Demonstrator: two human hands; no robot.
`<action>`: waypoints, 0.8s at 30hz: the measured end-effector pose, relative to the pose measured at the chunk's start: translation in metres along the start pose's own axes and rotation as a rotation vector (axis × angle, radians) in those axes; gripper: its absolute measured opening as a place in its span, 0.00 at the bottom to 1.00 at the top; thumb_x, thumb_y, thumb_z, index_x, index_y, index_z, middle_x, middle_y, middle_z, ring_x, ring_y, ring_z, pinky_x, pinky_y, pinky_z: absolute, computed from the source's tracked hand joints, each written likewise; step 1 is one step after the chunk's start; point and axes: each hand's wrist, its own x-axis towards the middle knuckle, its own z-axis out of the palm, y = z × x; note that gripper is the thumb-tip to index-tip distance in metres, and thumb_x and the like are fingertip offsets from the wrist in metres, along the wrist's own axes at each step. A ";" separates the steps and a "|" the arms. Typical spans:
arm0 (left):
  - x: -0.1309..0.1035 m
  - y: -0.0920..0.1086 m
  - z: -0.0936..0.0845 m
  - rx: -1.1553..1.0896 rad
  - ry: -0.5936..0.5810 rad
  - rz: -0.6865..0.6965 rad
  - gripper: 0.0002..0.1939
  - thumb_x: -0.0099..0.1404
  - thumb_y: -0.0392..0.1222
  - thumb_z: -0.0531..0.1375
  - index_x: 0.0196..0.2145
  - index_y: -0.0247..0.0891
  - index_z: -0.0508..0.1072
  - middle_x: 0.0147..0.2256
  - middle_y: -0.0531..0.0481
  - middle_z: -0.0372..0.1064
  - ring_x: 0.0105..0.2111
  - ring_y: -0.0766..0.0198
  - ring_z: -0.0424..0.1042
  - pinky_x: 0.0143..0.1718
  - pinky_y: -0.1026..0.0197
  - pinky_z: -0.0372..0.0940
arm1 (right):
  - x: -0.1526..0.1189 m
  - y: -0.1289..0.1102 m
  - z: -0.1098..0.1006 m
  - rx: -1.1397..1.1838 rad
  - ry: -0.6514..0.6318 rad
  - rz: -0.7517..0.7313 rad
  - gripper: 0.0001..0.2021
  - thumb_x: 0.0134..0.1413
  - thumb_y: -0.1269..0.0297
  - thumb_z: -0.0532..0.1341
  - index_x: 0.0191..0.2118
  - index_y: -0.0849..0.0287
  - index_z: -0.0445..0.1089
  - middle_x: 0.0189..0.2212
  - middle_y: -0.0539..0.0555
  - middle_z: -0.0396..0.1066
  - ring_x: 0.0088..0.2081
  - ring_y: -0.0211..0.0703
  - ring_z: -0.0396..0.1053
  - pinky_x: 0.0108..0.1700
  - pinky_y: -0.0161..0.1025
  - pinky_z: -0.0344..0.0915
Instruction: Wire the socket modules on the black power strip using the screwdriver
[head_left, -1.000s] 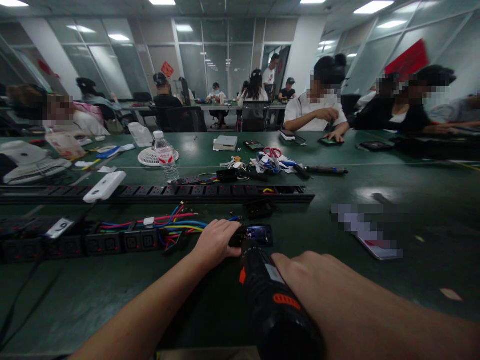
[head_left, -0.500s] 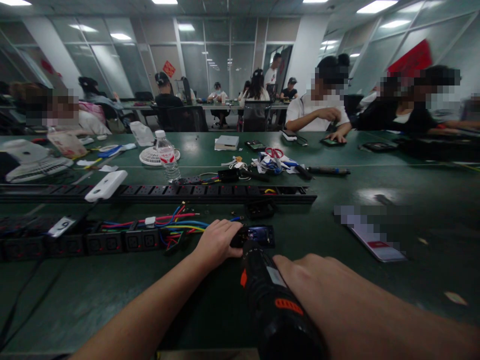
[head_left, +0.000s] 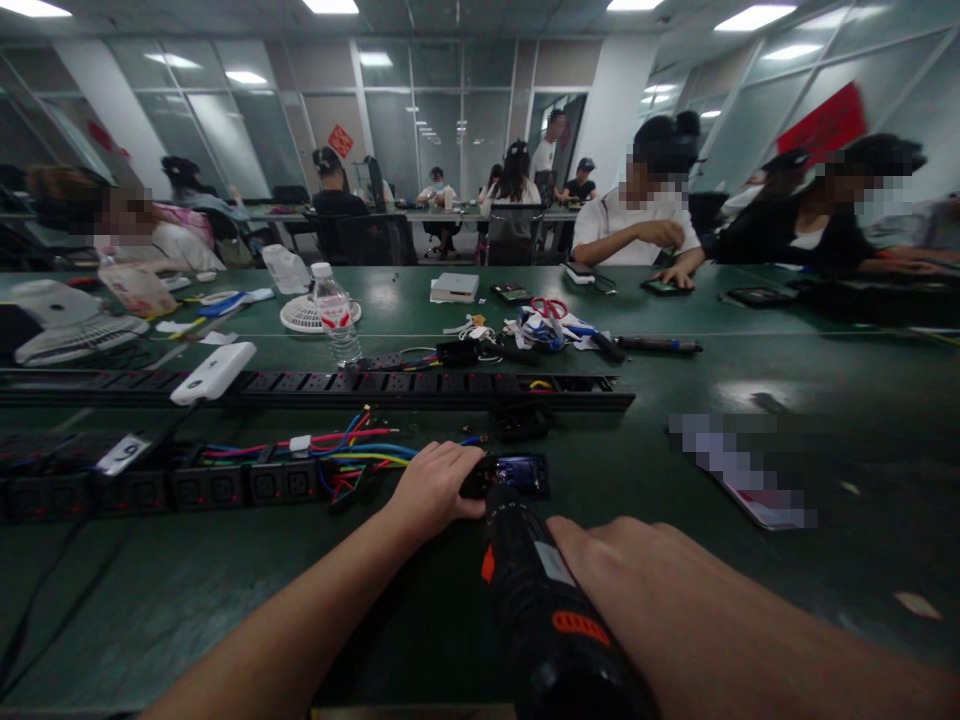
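Observation:
My right hand [head_left: 622, 570] is wrapped round a black and orange power screwdriver [head_left: 540, 580], its nose pointing away from me. The tool's tip meets a small black housing [head_left: 525, 475] with a bluish inside; whether it touches a screw is hidden. My left hand [head_left: 439, 485] pinches that housing at its left end and holds it on the table. Left of this hand, coloured wires [head_left: 375, 450] run out of a black power strip [head_left: 217, 485]. Just behind the housing lies a black plastic cover [head_left: 519, 420].
A long black socket rail [head_left: 420, 390] crosses the table, a white adapter [head_left: 214, 372] on top. Behind stand a water bottle [head_left: 335, 315] and a pile with red-handled scissors [head_left: 551, 308]. A phone [head_left: 742, 470] lies at right. Several people sit across the table.
Both hands, the screwdriver and the housing keep nearly the same places. The view has shifted very slightly.

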 end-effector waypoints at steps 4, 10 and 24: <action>-0.001 -0.001 0.000 0.006 -0.003 -0.004 0.21 0.60 0.43 0.64 0.49 0.37 0.68 0.44 0.43 0.74 0.42 0.52 0.72 0.42 0.52 0.62 | 0.000 0.001 0.011 0.014 0.039 -0.005 0.21 0.50 0.56 0.64 0.47 0.64 0.70 0.33 0.58 0.69 0.35 0.45 0.69 0.36 0.34 0.65; -0.001 -0.001 0.001 0.003 0.009 0.004 0.20 0.59 0.42 0.65 0.48 0.36 0.69 0.43 0.43 0.74 0.42 0.52 0.72 0.41 0.52 0.62 | -0.001 0.002 0.012 0.001 0.018 -0.019 0.21 0.51 0.59 0.64 0.49 0.65 0.69 0.34 0.59 0.69 0.35 0.46 0.70 0.37 0.34 0.66; 0.000 -0.001 0.002 -0.013 0.019 0.001 0.21 0.57 0.41 0.65 0.49 0.35 0.70 0.43 0.42 0.75 0.41 0.52 0.72 0.41 0.53 0.62 | 0.007 0.009 0.007 -0.140 -0.107 -0.041 0.23 0.51 0.60 0.67 0.52 0.62 0.69 0.40 0.57 0.71 0.36 0.52 0.72 0.37 0.43 0.71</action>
